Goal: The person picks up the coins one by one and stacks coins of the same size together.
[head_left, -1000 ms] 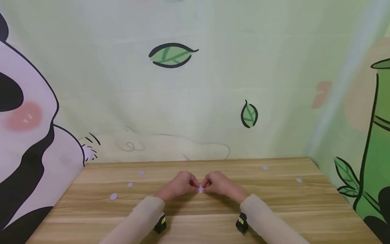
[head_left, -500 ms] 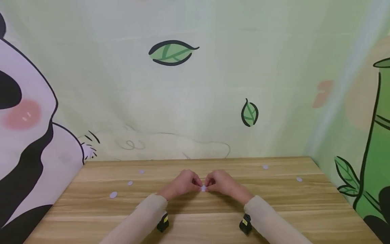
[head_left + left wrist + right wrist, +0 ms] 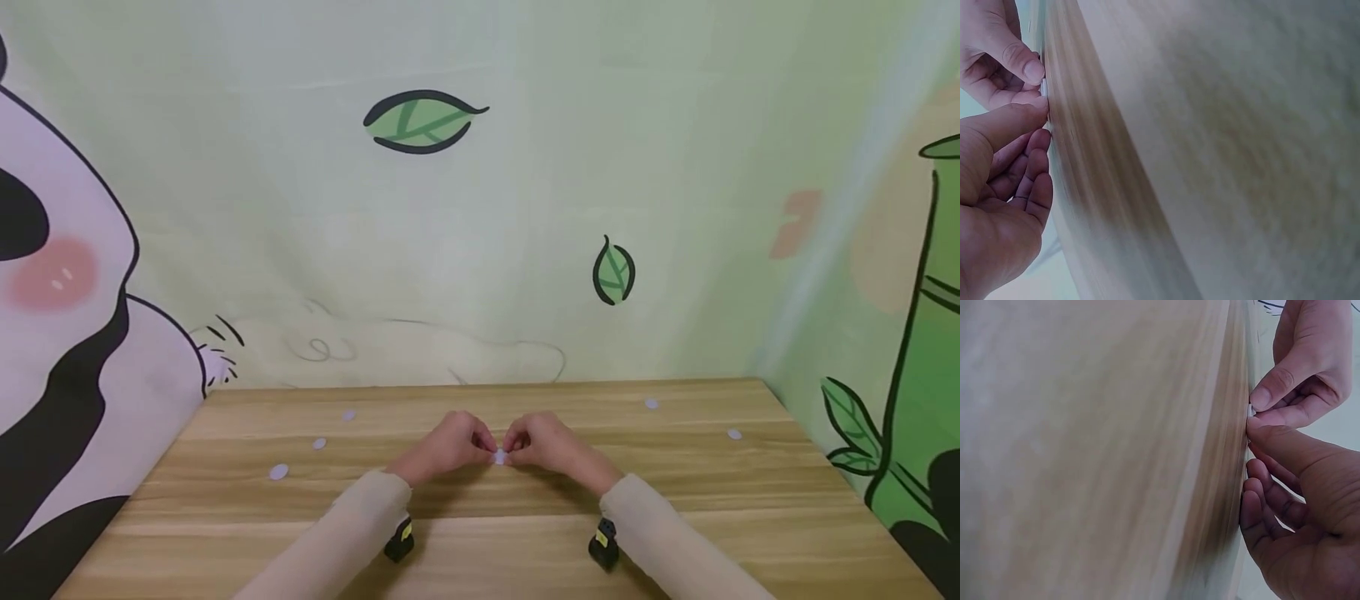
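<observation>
Between my two hands, low over the middle of the table, is a small white disc [image 3: 499,457]. My left hand [image 3: 456,442] pinches its left edge with thumb and forefinger. From the other side, my right hand [image 3: 542,442] pinches the right edge the same way. Fingertips cover most of the disc. In the left wrist view only a thin white sliver of the disc [image 3: 1044,89] shows between the two thumbs. The right wrist view also gives just a narrow edge of the disc [image 3: 1250,410]. The other fingers of both hands are loosely curled near the tabletop.
On the wooden table [image 3: 495,558] lie more white discs: a larger one [image 3: 279,472] and two smaller ones at the left, one [image 3: 652,404] at the back right and another [image 3: 734,434] farther right. A printed cloth [image 3: 510,208] hangs behind the table.
Both hands have shifted slightly right with the disc since the first frame, then stayed nearly still. The whole head view has drifted a little. The other discs have not moved on the table.
</observation>
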Available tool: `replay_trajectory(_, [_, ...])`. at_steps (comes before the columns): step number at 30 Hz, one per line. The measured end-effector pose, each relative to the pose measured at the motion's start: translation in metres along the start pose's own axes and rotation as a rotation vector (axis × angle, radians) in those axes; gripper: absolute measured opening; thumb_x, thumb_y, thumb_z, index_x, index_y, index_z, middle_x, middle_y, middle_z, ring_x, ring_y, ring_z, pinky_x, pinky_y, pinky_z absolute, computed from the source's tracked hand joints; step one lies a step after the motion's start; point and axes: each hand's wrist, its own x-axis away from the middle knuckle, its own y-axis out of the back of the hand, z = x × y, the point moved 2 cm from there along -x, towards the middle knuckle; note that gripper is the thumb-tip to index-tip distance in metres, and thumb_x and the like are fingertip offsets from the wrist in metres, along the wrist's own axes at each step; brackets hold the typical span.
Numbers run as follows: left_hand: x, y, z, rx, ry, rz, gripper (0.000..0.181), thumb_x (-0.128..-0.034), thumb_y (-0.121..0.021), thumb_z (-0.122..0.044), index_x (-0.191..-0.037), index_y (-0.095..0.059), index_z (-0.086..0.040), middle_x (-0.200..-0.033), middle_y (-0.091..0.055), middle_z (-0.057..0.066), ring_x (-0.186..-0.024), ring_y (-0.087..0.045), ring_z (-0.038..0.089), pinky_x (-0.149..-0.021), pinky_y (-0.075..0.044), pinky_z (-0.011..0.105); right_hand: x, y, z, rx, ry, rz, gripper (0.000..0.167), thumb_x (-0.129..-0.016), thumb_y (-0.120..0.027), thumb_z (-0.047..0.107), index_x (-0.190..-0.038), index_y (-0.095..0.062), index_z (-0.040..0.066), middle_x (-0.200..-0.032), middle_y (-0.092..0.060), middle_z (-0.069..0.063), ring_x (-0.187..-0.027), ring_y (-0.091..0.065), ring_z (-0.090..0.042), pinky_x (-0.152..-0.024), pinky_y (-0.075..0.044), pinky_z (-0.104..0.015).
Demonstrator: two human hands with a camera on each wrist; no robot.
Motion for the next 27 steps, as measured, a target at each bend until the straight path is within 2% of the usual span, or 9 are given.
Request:
replay_trajectory(13, [0.0004,0.0010,-0.0002,-0.048,-0.020,-0.006,0.004,-0.0848,-0.082,-0.004,-0.085,-0.078,-0.004,-0.081,-0.073,0.001,-0.073,-0.059,0.006,-0.066,-0.050,0.021,-0.0033,-0.0008,-0.0004,0.013,-0.029,0.023,0.007,-0.086,-0.081,0.007,-0.086,-0.074,0.008,-0.077,-0.063,0.005,-0.072,-0.055,-0.009,-0.065,-0.048,-0.022])
replay_trajectory(22, [0.0004,-0.0001,0.0001,-0.050,-0.013,-0.013,0.004,-0.0850,-0.082,-0.004,-0.084,-0.078,-0.004,-0.080,-0.073,0.000,-0.072,-0.058,0.004,-0.066,-0.050,0.020,-0.0047,-0.0023,0.0023,0.011,-0.006,0.005,0.009,-0.083,-0.083,0.007,-0.084,-0.074,0.005,-0.073,-0.064,0.004,-0.069,-0.054,-0.007,-0.062,-0.047,-0.021])
replay_trajectory(27, [0.0016,0.0003,0.0000,-0.045,-0.038,-0.011,0.003,-0.0851,-0.081,-0.002,-0.086,-0.077,-0.001,-0.080,-0.073,0.002,-0.072,-0.059,0.004,-0.065,-0.050,0.019,-0.0058,-0.0026,0.0012,0.033,0.002,-0.004,0.008,-0.081,-0.082,0.004,-0.083,-0.074,0.003,-0.071,-0.064,0.005,-0.067,-0.053,-0.004,-0.062,-0.046,-0.019])
